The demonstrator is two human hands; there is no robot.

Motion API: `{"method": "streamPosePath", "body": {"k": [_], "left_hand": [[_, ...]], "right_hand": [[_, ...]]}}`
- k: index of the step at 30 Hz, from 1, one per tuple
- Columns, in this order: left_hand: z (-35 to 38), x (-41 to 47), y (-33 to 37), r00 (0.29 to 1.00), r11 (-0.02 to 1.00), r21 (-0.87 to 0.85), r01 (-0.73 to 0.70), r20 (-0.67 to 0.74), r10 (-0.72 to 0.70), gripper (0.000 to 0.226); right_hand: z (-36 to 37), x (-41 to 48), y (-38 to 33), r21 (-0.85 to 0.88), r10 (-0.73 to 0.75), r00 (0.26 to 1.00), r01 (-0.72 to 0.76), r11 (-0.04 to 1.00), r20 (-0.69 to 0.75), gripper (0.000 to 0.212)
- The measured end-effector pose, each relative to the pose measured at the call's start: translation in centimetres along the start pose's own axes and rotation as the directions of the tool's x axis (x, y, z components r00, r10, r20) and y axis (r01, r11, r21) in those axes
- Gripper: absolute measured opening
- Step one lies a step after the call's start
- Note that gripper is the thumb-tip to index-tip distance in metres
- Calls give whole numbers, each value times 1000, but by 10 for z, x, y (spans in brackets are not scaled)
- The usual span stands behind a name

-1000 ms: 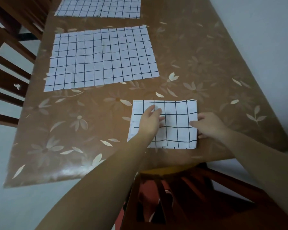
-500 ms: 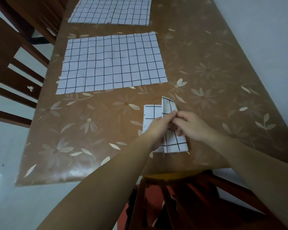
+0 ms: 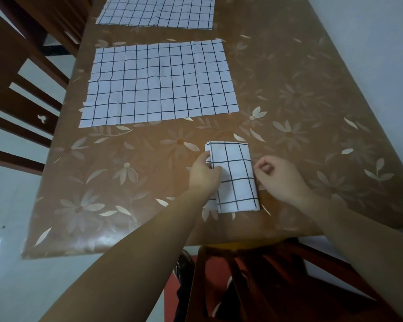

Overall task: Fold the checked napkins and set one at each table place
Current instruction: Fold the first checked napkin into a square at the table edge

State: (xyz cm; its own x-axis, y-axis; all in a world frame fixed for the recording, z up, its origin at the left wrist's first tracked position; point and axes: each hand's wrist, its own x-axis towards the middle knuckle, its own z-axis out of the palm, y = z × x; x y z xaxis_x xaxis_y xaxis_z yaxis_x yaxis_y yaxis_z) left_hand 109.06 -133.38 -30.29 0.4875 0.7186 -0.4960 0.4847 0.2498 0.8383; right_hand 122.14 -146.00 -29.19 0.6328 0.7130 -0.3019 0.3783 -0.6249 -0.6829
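We look down from head height at a long table (image 3: 116, 187) covered in glossy brown oilcloth printed with pale daisies and leaves. Near its close edge lies a white cloth folded napkin (image 3: 239, 182) with a thin black check. It forms a narrow upright rectangle, flat on the table. Its layers do not quite line up: a thin strip of the lower layer shows along the left side and at the top left corner.

The person's left hand (image 3: 203, 176) reaches in from the lower left and grips the left edge of the folded napkin about halfway along. Its fingers are curled at the edge and its thumb lies on the top layer. The right hand (image 3: 278, 180) sits just beside the napkin's right edge, fingers curled into a loose fist with nothing between them. We cannot tell whether a fingertip touches the cloth.

Further up the table, well apart from the folded napkin, a large open napkin (image 3: 158, 82) of the same white checked cloth lies spread flat as a wide rectangle. Beyond it a third napkin (image 3: 156, 11), also spread flat, is cut off by the top of the view.

A dark wooden chair (image 3: 14, 94) with a slatted back stands at the table's left side. A second chair (image 3: 272, 275), of dark reddish wood, sits at the near end, below the person's arms.
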Motion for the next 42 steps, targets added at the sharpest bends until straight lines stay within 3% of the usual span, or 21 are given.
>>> {"method": "streamPosePath", "body": {"k": [3,7,12,17,19,21,24,26,28,32,37,42], "left_hand": [[-5,4,1,998,999,25,-43,-33,44,43],[-9,7,3,991,991,107,-84,-94,94,55],[-14,11,-3,982,983,139,-118,-128,136,58],[-19,9,-1,937,974,120,-192,-274,218,52],[-18,6,-6,888,880,308,-362,-175,426,43],[-13,5,-18,799,636,572,-519,61,598,40],[-6,6,-31,783,394,726,-564,317,536,53],[-6,11,-36,824,306,801,-515,365,434,56],[-9,15,-38,842,254,841,-478,357,403,59],[4,24,-25,794,189,833,-519,388,468,65],[18,37,-28,858,179,878,-443,357,369,75],[17,36,-33,859,188,881,-434,341,383,68]], "right_hand": [[8,-2,3,-55,-35,999,33,998,-36,3],[17,-2,6,-234,-143,990,137,962,-7,20],[23,-6,5,-571,-326,918,395,720,225,51],[34,-7,4,-676,-255,921,389,625,295,63],[41,-8,3,-689,-246,929,370,623,276,68],[46,-8,3,-682,-236,932,362,635,275,70],[49,-10,2,-659,-275,928,371,654,250,68],[46,-9,5,-644,-297,932,359,676,207,64],[42,-6,8,-627,-314,939,330,706,141,60],[37,13,5,-614,-335,941,290,734,43,59],[44,31,13,-664,-263,962,240,708,67,70],[47,31,23,-704,-228,968,236,669,108,72]]}}
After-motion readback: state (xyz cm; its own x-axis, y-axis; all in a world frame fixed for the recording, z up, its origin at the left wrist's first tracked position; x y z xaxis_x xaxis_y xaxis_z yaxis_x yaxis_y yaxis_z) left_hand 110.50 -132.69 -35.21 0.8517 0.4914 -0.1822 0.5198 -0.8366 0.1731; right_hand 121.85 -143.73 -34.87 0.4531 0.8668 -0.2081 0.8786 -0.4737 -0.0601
